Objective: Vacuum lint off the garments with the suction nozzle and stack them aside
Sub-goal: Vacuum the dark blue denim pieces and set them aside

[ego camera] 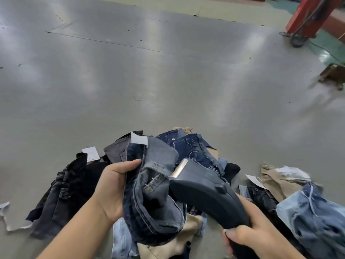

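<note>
Two bare hands work over a heap of garments on a wide grey bench [130,71], seen from the head camera. The left hand [110,191] holds up a folded denim piece [151,193], dark blue with a paler grey-blue face and frayed edges; its thumb lies across the near side of the cloth and the rest of its fingers are curled behind it, clamped on the fabric. A white tag [139,140] sticks up from the top of this piece. The right hand [255,232] is wrapped round the handle of the dark suction nozzle [201,189], fingers closed on it, thumb on top. The nozzle's flat metal-edged mouth [180,168] points up and left, just beside the held denim, at its right edge; whether it touches the cloth I cannot tell.

Under and behind the hands lies the loose pile [188,148] near the bench's near edge: navy denim with white stitching, tan cloth, pale blue pieces. A black garment [63,193] lies to the left, with a white paper label [91,153] beside it. To the right sit light blue jeans [315,217] and a beige piece [280,182], blurred. At the far right corner stands a red frame [313,14], beyond the bench.
</note>
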A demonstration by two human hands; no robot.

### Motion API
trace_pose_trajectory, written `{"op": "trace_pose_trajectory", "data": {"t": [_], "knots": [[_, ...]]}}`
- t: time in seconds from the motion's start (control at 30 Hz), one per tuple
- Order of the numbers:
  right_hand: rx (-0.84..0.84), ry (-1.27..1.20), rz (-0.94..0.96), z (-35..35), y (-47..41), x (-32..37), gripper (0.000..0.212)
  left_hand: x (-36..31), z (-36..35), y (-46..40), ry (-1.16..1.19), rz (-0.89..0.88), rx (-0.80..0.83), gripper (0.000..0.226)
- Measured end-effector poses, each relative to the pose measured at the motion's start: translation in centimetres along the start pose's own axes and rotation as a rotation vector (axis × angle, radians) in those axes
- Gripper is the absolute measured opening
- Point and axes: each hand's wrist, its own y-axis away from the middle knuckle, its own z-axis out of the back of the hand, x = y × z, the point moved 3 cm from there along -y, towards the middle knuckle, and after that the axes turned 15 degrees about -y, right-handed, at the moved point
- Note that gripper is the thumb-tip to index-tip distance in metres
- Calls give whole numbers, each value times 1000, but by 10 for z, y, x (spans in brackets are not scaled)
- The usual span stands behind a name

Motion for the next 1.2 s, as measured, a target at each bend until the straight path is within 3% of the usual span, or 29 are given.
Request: {"op": "trace_pose_trajectory", "data": {"t": [0.1,0.27,0.37,0.47,0.67,0.77,0.9,1.0,1.07,1.2], "knots": [[53,-24,39,-7,-1,3,63,7,-3,-1,-44,39,6,39],[-74,-237,90,8,5,1,44,4,0,-3,-23,37,-1,40],[-106,-230,33,17,8,-4,51,2,2,-3,2,13,4,40],[-24,-97,-34,13,6,-9,63,5,-1,-3,9,18,31,41],[49,-177,32,6,-2,-12,62,20,-8,-5,-6,104,80,36],[19,-259,97,9,-2,-9,50,23,-9,-5,-15,115,98,35],[-56,-215,77,20,4,-10,41,7,-1,-6,103,32,88,61],[-55,-18,28,19,4,-13,59,6,-3,-5,139,10,153,60],[52,-23,11,9,2,-14,72,10,-5,-5,137,13,181,52],[141,-145,51,-3,-4,-17,72,20,-13,-5,124,34,250,42]]}}
